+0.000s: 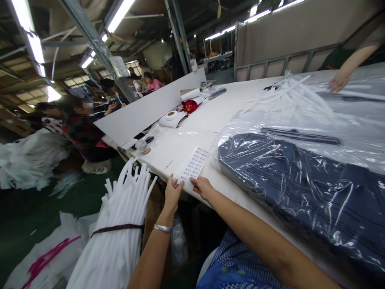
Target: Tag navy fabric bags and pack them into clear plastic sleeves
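Observation:
A white sheet of barcode labels [197, 160], printed in rows, lies at the near edge of the white table [207, 128]. My left hand [173, 194] is at the sheet's lower left corner, thumb and fingers closed on its edge. At the lower right edge, my right hand [203, 188] pinches the sheet between thumb and forefinger; whether a single label is lifted there is too small to tell. Right of the sheet lies a dark item in a clear plastic bag [288, 172], a black strip [300, 136] on the plastic behind it.
A strapped bundle of white foam tubes [120, 224] stands at left below the table. White strips [300, 94] lie on the bags; a co-worker's hand [339, 81] reaches there. A label roll [172, 117] and red item [189, 106] sit beside the white board [156, 104].

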{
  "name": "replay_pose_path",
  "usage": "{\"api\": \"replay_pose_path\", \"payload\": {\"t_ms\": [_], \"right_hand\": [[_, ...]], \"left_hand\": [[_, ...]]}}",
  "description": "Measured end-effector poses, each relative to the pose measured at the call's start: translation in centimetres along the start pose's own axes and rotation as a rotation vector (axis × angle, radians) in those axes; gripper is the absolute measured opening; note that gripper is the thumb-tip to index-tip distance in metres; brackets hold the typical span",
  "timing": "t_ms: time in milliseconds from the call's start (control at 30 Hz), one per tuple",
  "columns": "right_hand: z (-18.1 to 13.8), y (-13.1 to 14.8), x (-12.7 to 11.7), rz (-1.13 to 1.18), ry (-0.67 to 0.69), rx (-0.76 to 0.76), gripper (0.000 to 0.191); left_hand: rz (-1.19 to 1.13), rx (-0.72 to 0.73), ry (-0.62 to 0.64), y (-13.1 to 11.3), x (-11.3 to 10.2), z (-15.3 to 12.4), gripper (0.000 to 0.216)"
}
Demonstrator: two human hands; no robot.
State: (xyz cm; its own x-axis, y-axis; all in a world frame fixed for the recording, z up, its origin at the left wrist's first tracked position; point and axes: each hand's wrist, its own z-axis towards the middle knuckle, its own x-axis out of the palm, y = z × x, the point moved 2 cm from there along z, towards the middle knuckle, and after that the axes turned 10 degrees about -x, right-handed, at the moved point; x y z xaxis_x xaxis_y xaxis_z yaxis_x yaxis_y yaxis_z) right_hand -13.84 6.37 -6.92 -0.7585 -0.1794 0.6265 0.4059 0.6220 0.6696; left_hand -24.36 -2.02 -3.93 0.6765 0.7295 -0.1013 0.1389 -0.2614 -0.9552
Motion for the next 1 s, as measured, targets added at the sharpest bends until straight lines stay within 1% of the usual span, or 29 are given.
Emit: {"api": "replay_pose_path", "payload": {"t_ms": [67,133,167,200,233,300,367,567,733,867,933,1000], "right_hand": [[-0.1,-0.1,0.2,0.004,-0.009,-0.011,0.012],[-0.3,0.0,0.4,0.016,0.000,-0.022,0.012],[-0.4,0.1,0.4,0.023,0.006,-0.028,0.012],[-0.5,0.2,0.4,0.029,0.010,-0.033,0.012],[-0.6,0.3,0.4,0.034,0.014,-0.037,0.012],[-0.6,0.4,0.3,0.038,0.015,-0.043,0.012],[-0.6,0.4,0.2,0.037,0.015,-0.044,0.013],[-0.4,0.2,-0.1,0.033,0.039,-0.042,0.018],[-0.5,0.1,0.0,0.047,0.063,-0.045,0.016],[-0.6,0.1,0.1,0.052,0.066,-0.053,0.016],[-0.6,0.1,0.1,0.046,0.058,-0.056,0.015],[-0.4,0.0,0.1,0.033,0.041,-0.061,0.016]], "left_hand": [[0.181,0.193,-0.071,-1.0,-0.3,-0.5,0.074],[0.488,0.442,-0.107,-2.0,-0.1,-1.0,0.061],[0.642,0.542,-0.110,-2.2,0.1,-1.2,0.056],[0.761,0.607,-0.104,-2.3,0.4,-1.2,0.053],[0.826,0.629,-0.092,-2.3,0.7,-1.2,0.052],[0.864,0.622,-0.076,-2.0,1.1,-0.8,0.056],[0.844,0.599,-0.065,-1.7,1.2,-0.4,0.059],[0.825,0.492,-0.069,-1.6,0.6,0.4,0.065],[0.788,0.393,-0.054,-2.3,0.2,0.7,0.060],[0.802,0.372,-0.057,-2.7,0.0,0.8,0.051],[0.715,0.338,-0.031,-2.6,-0.1,1.1,0.051],[0.576,0.285,-0.004,-2.3,-0.3,1.5,0.054]]}}
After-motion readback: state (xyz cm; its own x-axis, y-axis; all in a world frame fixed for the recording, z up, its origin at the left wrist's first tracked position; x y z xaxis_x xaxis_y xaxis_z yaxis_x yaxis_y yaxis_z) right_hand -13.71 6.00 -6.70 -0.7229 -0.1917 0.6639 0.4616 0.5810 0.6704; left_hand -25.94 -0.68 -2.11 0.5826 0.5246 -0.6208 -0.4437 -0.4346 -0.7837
